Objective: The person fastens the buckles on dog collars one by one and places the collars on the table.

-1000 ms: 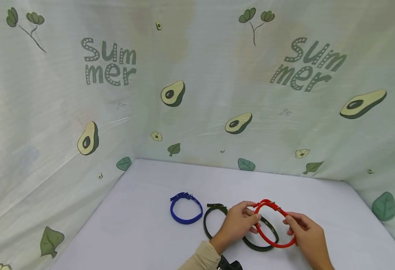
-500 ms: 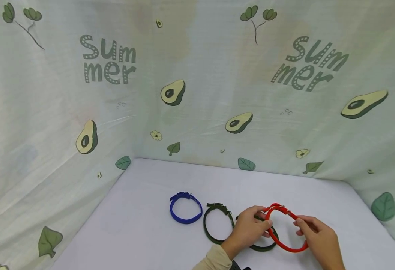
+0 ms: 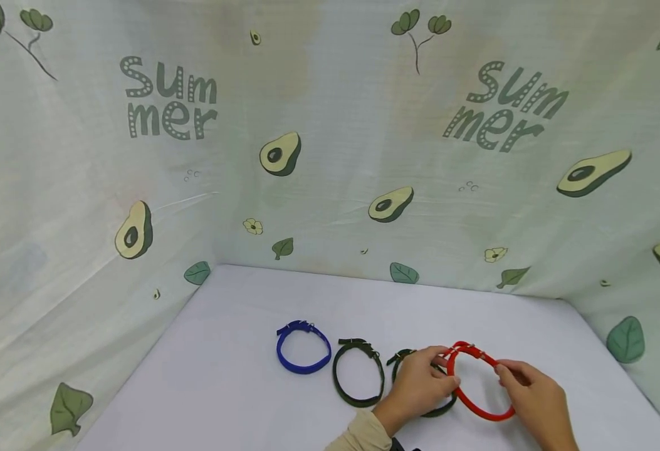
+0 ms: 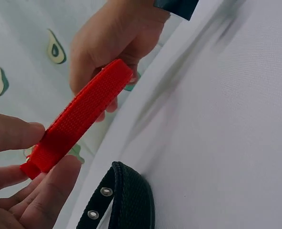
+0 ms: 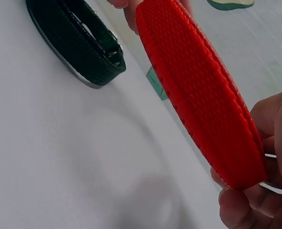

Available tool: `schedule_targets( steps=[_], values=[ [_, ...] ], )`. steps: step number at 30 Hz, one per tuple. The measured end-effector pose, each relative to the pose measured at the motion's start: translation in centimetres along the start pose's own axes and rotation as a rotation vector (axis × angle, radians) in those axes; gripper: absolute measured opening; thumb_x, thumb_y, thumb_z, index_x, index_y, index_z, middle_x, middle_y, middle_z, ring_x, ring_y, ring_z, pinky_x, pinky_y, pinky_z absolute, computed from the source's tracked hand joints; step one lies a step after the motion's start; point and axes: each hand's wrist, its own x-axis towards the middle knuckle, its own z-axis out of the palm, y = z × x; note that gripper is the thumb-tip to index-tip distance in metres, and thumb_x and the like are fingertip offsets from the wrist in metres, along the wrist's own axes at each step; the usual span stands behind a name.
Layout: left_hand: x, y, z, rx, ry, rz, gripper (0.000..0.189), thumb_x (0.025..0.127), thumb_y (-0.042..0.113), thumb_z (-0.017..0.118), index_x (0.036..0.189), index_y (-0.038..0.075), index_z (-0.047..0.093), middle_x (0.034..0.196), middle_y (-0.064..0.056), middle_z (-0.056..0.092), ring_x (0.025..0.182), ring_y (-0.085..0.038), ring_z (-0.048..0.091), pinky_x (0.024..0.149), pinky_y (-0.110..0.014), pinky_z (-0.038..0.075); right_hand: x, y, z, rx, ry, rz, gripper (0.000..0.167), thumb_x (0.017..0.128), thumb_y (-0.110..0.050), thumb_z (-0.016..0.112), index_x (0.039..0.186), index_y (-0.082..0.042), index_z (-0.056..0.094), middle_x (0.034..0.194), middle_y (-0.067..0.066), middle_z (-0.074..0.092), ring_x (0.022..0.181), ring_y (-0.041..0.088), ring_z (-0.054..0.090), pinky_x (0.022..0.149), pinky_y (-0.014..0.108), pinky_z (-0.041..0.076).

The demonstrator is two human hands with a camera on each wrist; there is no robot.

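Note:
A red buckled collar (image 3: 490, 418), fastened into a loop, is held up between both hands. My left hand (image 3: 420, 383) pinches its left side by the strap end, thumb and fingers on either face of the band in the left wrist view. The right hand (image 3: 539, 399) grips the loop's opposite side; in the right wrist view the wide red webbing (image 5: 203, 100) runs down into those fingers. Beneath the left hand lies a dark green collar (image 3: 402, 355), partly hidden by it. Its metal eyelets show on the green band (image 4: 136, 200) in the left wrist view.
Another dark green collar (image 3: 358, 401) lies looped just left of the left hand, and a blue collar (image 3: 304, 369) lies beyond it. All rest on a white tabletop (image 3: 222, 376). Avocado-print cloth (image 3: 318, 125) walls off the back and sides.
Both hands have carried the red collar to the right and slightly nearer, uncovering more of the green collars. Over the last half second the hold has stayed the same while the head view shifted slightly.

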Motion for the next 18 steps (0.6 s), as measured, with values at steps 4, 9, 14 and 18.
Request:
schedule_targets(
  steps=[4,9,14,18],
  values=[
    [0.2,0.0,0.4,0.131,-0.030,0.063,0.053,0.079,0.005,0.083,0.129,0.008,0.065,0.095,0.014,0.066,0.073,0.007,0.061,0.062,-0.012,0.049,0.3,0.2,-0.1,-0.041,0.027,-0.005,0.034,0.096,-0.025,0.066,0.115,0.003,0.071,0.092,0.013,0.074,0.085,0.026,0.061,0.059,0.025,0.047],
    [0.5,0.1,0.8,0.299,-0.056,0.100,0.057,0.078,0.009,0.085,0.130,0.009,0.063,0.097,0.015,0.063,0.074,0.009,0.059,0.062,-0.010,0.046,0.6,0.7,-0.1,-0.070,0.056,-0.033,0.028,0.094,-0.017,0.065,0.111,0.005,0.071,0.092,0.016,0.073,0.086,0.030,0.062,0.057,0.027,0.047],
    [0.7,0.1,1.0,0.383,-0.082,0.044,0.061,0.077,0.016,0.088,0.132,0.014,0.064,0.092,0.014,0.057,0.074,0.007,0.055,0.063,-0.013,0.045,0.9,1.2,0.1,-0.078,0.032,-0.008,0.028,0.094,-0.013,0.063,0.113,0.006,0.070,0.100,0.020,0.071,0.090,0.031,0.061,0.058,0.027,0.048],
    [0.9,0.1,1.3,0.415,-0.115,0.046,0.062,0.077,0.019,0.089,0.133,0.015,0.063,0.092,0.011,0.056,0.073,0.006,0.053,0.063,-0.013,0.044,0.9,1.4,0.0,-0.083,0.031,0.002,0.027,0.094,-0.013,0.062,0.112,0.005,0.070,0.104,0.022,0.070,0.094,0.032,0.060,0.062,0.029,0.048]
  ],
)
